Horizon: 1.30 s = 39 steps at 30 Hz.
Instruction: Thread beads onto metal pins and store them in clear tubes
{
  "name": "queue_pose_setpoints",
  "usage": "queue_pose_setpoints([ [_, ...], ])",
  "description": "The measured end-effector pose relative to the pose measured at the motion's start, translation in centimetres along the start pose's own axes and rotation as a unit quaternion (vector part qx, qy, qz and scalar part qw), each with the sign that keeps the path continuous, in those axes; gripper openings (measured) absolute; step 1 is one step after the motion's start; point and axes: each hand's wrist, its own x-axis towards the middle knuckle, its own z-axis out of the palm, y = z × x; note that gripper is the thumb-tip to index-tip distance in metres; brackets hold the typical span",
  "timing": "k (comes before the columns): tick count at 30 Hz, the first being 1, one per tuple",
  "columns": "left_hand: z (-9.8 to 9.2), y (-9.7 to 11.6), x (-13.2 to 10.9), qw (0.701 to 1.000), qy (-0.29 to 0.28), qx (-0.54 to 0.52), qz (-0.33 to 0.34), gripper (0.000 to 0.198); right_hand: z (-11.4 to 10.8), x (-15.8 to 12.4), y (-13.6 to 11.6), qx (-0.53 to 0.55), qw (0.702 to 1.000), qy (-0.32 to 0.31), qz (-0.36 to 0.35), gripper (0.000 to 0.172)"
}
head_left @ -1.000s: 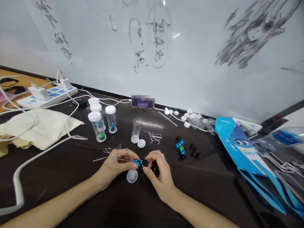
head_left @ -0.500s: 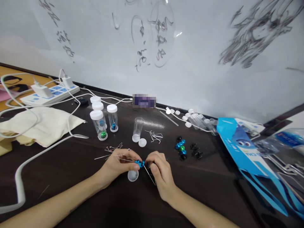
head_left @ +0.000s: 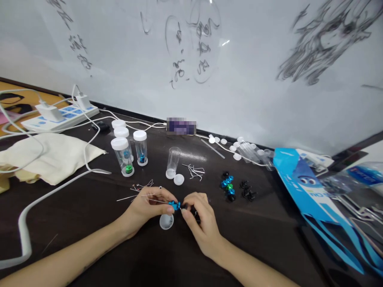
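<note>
My left hand (head_left: pixel 154 202) pinches a small shiny blue spool-like part (head_left: pixel 174 205) between thumb and fingertips. A thin metal wire (head_left: pixel 154 199) runs from the part back across that hand. Touching the part's right end, my right hand (head_left: pixel 202 215) is closed with thumb and index finger around a small black piece (head_left: pixel 184 206), mostly hidden by the fingers. A bent thin rod partly shows beneath the right fingers. Just below the blue part stands a small round white cup (head_left: pixel 166 221) with tiny bits inside.
Capped clear tubes (head_left: pixel 122 156) with blue and green parts stand at left. An uncapped tube (head_left: pixel 172 162), a white cap (head_left: pixel 178 179) and bent rods (head_left: pixel 194 171) lie ahead. Blue and green parts (head_left: pixel 229 186) and black pieces (head_left: pixel 247 191) sit right, near a blue bag (head_left: pixel 295 179).
My right thumb has moved up and in against the fingertips, at the blue part's end. The bent rod that hung below the right hand is now mostly hidden behind the fingers.
</note>
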Motion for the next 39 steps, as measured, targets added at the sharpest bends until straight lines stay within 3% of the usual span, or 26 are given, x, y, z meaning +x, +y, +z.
queue_pose_setpoints([
  [1,0.0,0.01,0.01,1.0,0.003,0.0,0.0,0.017,0.02,-0.02,-0.01,0.005,1.0,0.012,0.0,0.01],
  [4,0.03,0.04,-0.01,1.0,0.005,0.001,0.002,0.017,-0.01,-0.07,0.01,0.025,0.999,0.037,-0.001,0.021],
  [8,0.2,0.12,-0.1,1.0,-0.002,0.011,0.0,0.018,-0.16,0.02,-0.02,0.012,1.0,-0.006,-0.007,0.024],
  [13,0.16,0.18,-0.13,1.0,0.003,0.007,-0.003,0.018,-0.07,0.06,-0.12,0.0,1.0,-0.001,-0.004,0.009],
  [17,0.02,0.11,0.0,1.0,-0.002,-0.005,-0.005,0.017,0.0,-0.01,0.0,0.009,1.0,-0.002,-0.006,0.007],
  [30,0.28,0.14,-0.23,0.999,-0.039,-0.008,-0.008,0.017,0.23,0.02,0.72,0.034,0.999,-0.029,-0.012,0.059],
  [35,0.16,-0.03,0.05,0.999,-0.001,-0.03,-0.011,0.018,0.05,-0.36,0.65,0.063,0.997,0.037,0.019,0.052],
  [39,-0.05,0.02,0.3,0.999,0.016,-0.047,0.001,0.016,-0.08,-0.55,0.58,0.089,0.994,0.052,-0.026,0.046],
])
